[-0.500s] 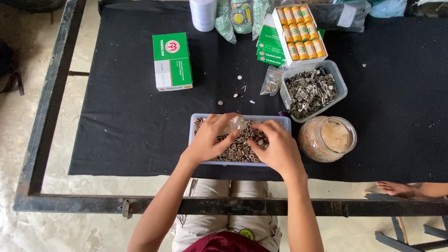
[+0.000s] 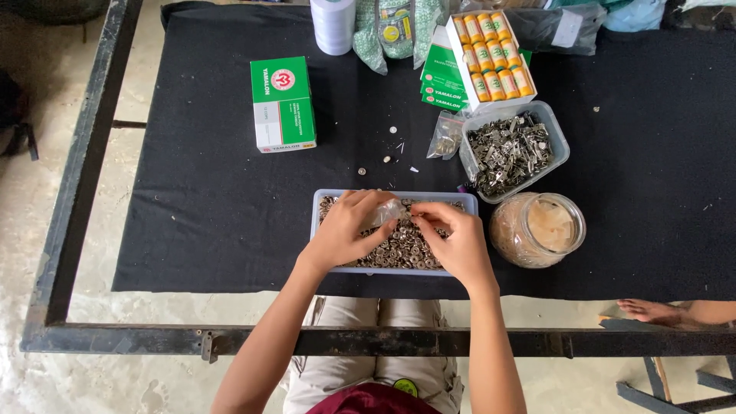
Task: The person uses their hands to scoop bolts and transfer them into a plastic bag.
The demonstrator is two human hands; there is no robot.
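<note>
Head view: we count two hands, left hand [image 2: 346, 228] pinching a small clear plastic bag [image 2: 389, 210], right hand [image 2: 454, 238] pinching small metal pieces, over one shallow plastic tray of round metal fasteners [image 2: 391, 249] at the worktop's near edge. One glass jar [image 2: 537, 228], one clear tub of metal clips [image 2: 512, 150], one green-and-white box [image 2: 282, 103] sit on black cloth [image 2: 215, 207]; bare concrete floor [image 2: 31, 192] beyond.

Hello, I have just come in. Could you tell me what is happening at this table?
A person sits at a table covered with a black cloth. Both hands are over a shallow tray full of small metal pieces. The left hand holds a small clear plastic bag, and the right hand pinches something tiny beside the bag's edge. Nearby stand a second tub of metal parts, a glass jar, a green and white box and an open box of thread spools.
</note>
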